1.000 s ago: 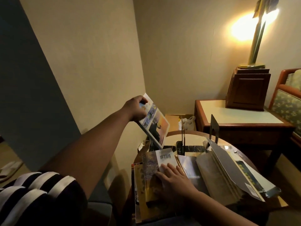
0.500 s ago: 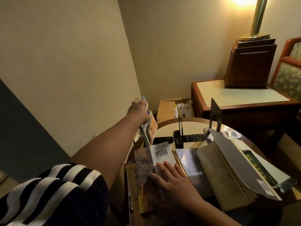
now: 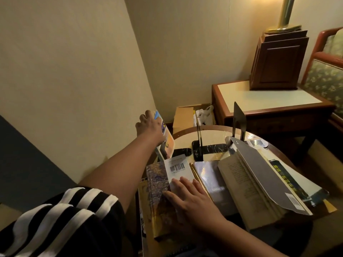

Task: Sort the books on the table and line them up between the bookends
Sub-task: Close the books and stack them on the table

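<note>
My left hand [image 3: 150,127] grips a thin colourful picture book [image 3: 168,140], standing it nearly upright at the far left edge of the round table [image 3: 185,138]. My right hand [image 3: 187,199] rests flat, fingers straight, on a patterned book with a white barcode label [image 3: 178,166] lying near me. Two black metal bookends stand at the back: one in the middle [image 3: 198,143], one further right [image 3: 239,121]. A thick book [image 3: 246,184] lies fanned open on the right, over other flat books. A glossy dark book [image 3: 211,175] lies between it and my right hand.
A wooden side table [image 3: 267,101] with a dark wooden lamp base [image 3: 278,62] stands behind the round table. A cardboard box [image 3: 183,117] with a white bag sits on the floor in the corner. An upholstered chair [image 3: 328,75] is at the far right. The wall is close on the left.
My left hand has lowered the picture book from a raised, tilted hold to nearly upright at the table's left edge. My right hand has stayed on the barcode book.
</note>
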`<action>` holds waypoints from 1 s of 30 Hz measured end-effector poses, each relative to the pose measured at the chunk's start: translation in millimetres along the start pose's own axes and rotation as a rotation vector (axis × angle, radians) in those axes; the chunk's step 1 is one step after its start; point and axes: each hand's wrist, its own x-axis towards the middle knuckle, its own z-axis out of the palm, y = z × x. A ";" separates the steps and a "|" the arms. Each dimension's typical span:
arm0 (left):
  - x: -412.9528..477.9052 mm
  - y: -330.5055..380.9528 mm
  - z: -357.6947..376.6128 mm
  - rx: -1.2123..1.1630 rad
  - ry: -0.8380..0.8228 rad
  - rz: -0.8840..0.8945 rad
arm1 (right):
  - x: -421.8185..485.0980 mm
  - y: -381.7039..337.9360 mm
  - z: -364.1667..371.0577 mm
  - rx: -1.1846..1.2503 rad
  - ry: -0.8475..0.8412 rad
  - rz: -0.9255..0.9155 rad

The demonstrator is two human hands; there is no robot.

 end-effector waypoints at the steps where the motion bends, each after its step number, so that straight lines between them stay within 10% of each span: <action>1: -1.3 -0.9 -0.8 0.001 -0.001 0.009 | -0.4 -0.8 -1.4 -0.019 0.019 0.006; 17: -159.5 1.9 17.5 -0.767 0.069 0.380 | -46.5 0.4 -68.9 0.476 0.027 0.117; 30: -201.0 24.1 40.3 -0.672 -0.084 0.337 | -139.9 65.0 -127.8 0.471 0.867 0.262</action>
